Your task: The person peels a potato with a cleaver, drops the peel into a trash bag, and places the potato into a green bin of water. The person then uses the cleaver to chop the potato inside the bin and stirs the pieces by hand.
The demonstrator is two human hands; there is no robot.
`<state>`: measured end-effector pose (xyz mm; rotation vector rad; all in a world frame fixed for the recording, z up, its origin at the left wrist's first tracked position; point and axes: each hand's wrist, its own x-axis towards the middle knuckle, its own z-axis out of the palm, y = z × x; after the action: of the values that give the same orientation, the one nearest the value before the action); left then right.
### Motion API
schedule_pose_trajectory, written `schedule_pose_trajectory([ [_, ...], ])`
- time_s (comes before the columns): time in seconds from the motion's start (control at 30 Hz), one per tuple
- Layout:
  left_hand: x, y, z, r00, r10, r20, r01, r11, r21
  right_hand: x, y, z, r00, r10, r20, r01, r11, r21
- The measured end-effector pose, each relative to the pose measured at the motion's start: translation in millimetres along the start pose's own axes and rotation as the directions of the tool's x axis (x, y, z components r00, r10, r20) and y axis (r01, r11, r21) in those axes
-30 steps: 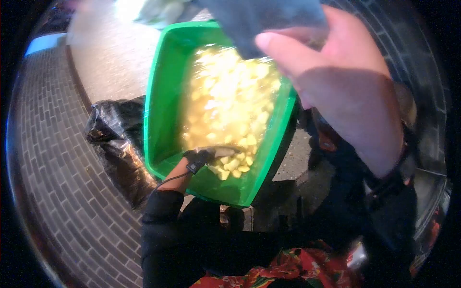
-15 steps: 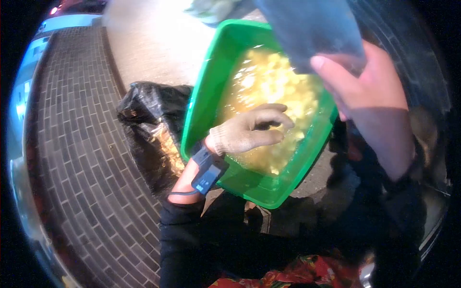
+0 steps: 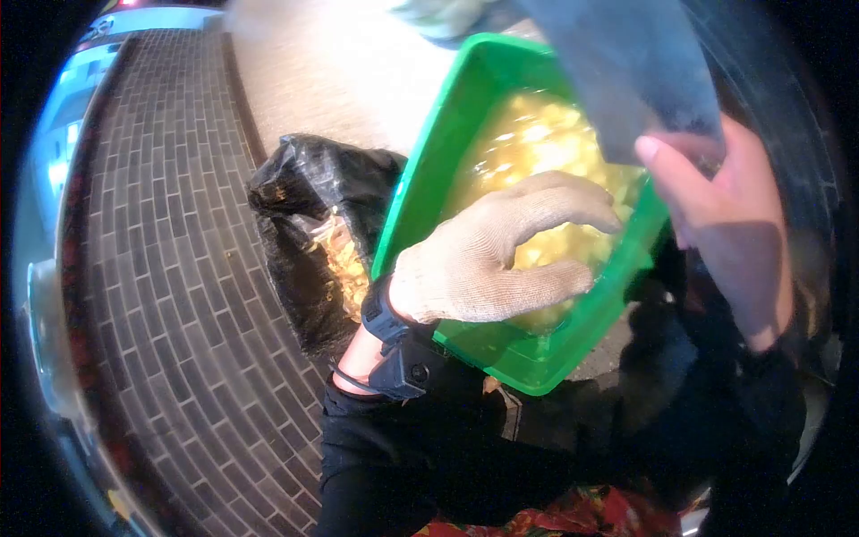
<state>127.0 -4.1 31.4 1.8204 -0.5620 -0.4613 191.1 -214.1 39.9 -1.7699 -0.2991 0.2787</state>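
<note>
My left hand, in a beige knitted glove, is over a green plastic tub. Its thumb and fingers are apart in a wide curve, with nothing between them. Pale yellow chunks lie in the tub under shiny, yellowish water; the glove hides some of them. My bare right hand grips the lower end of a flat blue-grey panel, thumb across its face. The panel is blurred, runs out of the top of the view and overlaps the tub's far right side.
Left of the tub, a black plastic bag gapes open over yellowish scraps. Brick paving stretches along the left. Something pale green, blurred, is at the top edge. Red patterned cloth shows at the bottom.
My left hand has come up closer to the camera and its thumb and fingers have spread wider. Tub, bag and right hand with the panel appear further right as the view shifts.
</note>
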Motion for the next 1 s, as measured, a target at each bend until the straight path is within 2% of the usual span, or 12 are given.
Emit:
schedule_pose_trajectory([
  [0.1, -6, -20, -4, 0.996, -0.086, -0.015, 0.086, 0.996, -0.024, -2, -1, 2, 1.000, 0.007, 0.024, -0.007, 1.000, 0.004],
  [0.13, -10, -33, -6, 0.977, -0.213, -0.032, 0.209, 0.974, -0.085, -3, -2, 4, 1.000, 0.006, 0.030, -0.007, 1.000, 0.013],
  [0.2, -25, -89, -8, 0.890, -0.451, -0.069, 0.430, 0.880, -0.200, -3, -4, 3, 0.999, 0.017, 0.046, -0.017, 1.000, 0.015],
  [0.23, -34, -111, -12, 0.825, -0.557, -0.094, 0.545, 0.829, -0.126, -3, -4, 3, 0.998, 0.026, 0.059, -0.028, 0.999, 0.030],
  [0.27, -45, -131, -9, 0.721, -0.684, -0.106, 0.653, 0.723, -0.226, -2, -3, 3, 0.998, 0.025, 0.058, -0.027, 0.999, 0.025],
  [0.3, -63, -166, -6, 0.725, -0.681, -0.105, 0.649, 0.726, -0.229, -2, -2, 2, 0.998, 0.018, 0.057, -0.017, 1.000, -0.023],
  [0.37, -95, -235, 4, 0.514, -0.830, -0.216, 0.793, 0.556, -0.249, -3, -1, 1, 0.999, 0.018, 0.052, -0.014, 0.997, -0.079],
  [0.4, -99, -243, 14, 0.517, -0.830, -0.207, 0.792, 0.556, -0.253, -4, -2, 2, 0.997, 0.069, 0.046, -0.066, 0.996, -0.064],
  [0.47, -112, -251, 39, 0.210, -0.947, -0.243, 0.913, 0.279, -0.297, -6, -3, 4, 0.991, 0.128, 0.042, -0.126, 0.991, -0.053],
  [0.6, -139, -348, 92, 0.184, -0.927, -0.326, 0.963, 0.236, -0.127, -8, -5, 8, 0.995, 0.088, 0.051, -0.080, 0.987, -0.139],
  [0.87, -106, -333, 111, 0.244, -0.941, -0.233, 0.961, 0.202, 0.192, -6, 1, 5, 0.988, 0.142, 0.066, -0.133, 0.984, -0.120],
  [1.0, -93, -323, 136, 0.307, -0.947, -0.094, 0.894, 0.254, 0.369, -3, 1, 2, 0.995, 0.049, 0.089, -0.030, 0.980, -0.198],
])
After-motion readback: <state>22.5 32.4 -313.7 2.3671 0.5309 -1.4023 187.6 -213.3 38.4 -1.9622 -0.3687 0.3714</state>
